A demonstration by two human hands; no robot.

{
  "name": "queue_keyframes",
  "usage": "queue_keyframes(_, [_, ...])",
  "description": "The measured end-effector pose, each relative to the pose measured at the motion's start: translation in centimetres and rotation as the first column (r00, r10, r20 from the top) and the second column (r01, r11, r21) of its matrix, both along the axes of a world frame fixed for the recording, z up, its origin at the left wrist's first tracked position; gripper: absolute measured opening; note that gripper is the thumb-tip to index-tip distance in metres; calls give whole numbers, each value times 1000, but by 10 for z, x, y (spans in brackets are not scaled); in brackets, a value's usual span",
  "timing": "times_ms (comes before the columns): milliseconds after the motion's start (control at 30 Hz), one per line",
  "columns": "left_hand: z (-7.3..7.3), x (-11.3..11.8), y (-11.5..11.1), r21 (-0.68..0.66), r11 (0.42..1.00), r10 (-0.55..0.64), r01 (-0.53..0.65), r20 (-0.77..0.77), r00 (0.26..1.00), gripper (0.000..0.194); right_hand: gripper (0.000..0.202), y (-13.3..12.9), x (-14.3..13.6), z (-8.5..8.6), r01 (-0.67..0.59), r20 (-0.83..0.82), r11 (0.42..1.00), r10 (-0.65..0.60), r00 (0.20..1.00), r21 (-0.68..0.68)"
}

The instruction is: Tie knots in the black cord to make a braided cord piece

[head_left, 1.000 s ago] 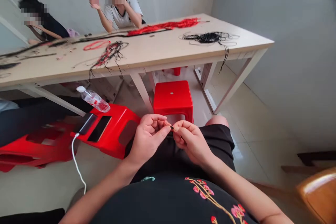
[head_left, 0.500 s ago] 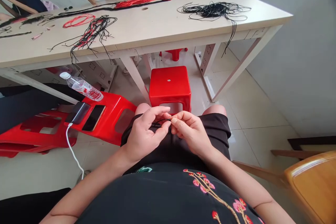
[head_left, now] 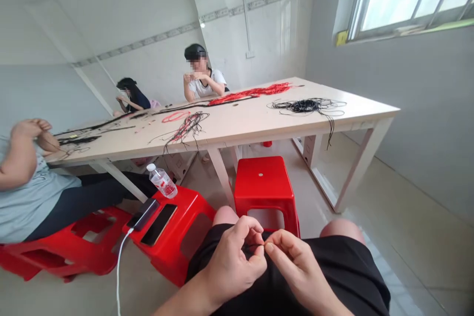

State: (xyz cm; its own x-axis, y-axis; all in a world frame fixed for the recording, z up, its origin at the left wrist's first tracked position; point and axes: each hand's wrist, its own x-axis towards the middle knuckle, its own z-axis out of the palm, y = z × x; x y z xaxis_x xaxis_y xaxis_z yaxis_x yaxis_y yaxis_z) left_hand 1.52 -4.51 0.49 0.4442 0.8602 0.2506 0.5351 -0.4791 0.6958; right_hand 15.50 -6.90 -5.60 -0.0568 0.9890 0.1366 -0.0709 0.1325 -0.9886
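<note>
My left hand (head_left: 237,256) and my right hand (head_left: 296,261) meet above my lap, fingertips nearly touching. A thin dark cord (head_left: 255,245) runs between them, pinched by both hands; its ends are hidden by the fingers. Farther off on the long table (head_left: 237,128) lie a tangle of black and red cords (head_left: 188,127), a long red bundle (head_left: 255,93) and a black coil (head_left: 305,105) whose ends hang over the front edge.
A red stool (head_left: 263,182) stands ahead of my knees. On another red stool (head_left: 188,207) at the left are a bottle (head_left: 162,181), a phone (head_left: 159,224) and a power bank (head_left: 144,214) with a white cable. Several people sit around the table.
The view has tilted up, so the table, stools and my hands appear lower and more of the room shows. My fingertips remain together on the cord, with the left fingers more curled in.
</note>
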Motion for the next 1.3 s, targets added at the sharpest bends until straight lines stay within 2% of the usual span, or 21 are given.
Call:
queue_keyframes(100, [4,-1,-3,-141,990,13,-1,84,996,18,31,1,1,-2,29,-1,998,-29,1000,59])
queue_keyframes(233, [1,-3,-4,-208,978,46,-15,144,988,18,27,3,-2,-8,23,29,990,-27,999,136])
queue_keyframes(333, [-2,-6,-3,-275,961,67,-13,188,980,19,29,4,-4,-14,66,87,981,-83,993,184])
queue_keyframes(433, [-2,-8,-3,-359,933,109,-28,206,972,21,30,5,-5,-16,111,120,974,-136,983,198])
queue_keyframes(533, [-1,-8,-2,-395,917,135,-48,197,971,19,31,6,-5,-14,110,132,975,-137,982,191])
queue_keyframes(733, [0,-6,-1,-311,949,107,-57,144,984,14,32,6,-4,-10,70,138,982,-95,986,176])
queue_keyframes(1000, [-2,-8,-2,-211,976,77,-61,66,995,11,33,7,-5,-13,21,144,989,-42,989,149])
queue_keyframes(1300, [-7,-10,-1,-149,988,56,-50,37,998,15,34,5,-4,-2,-55,178,993,36,983,104])
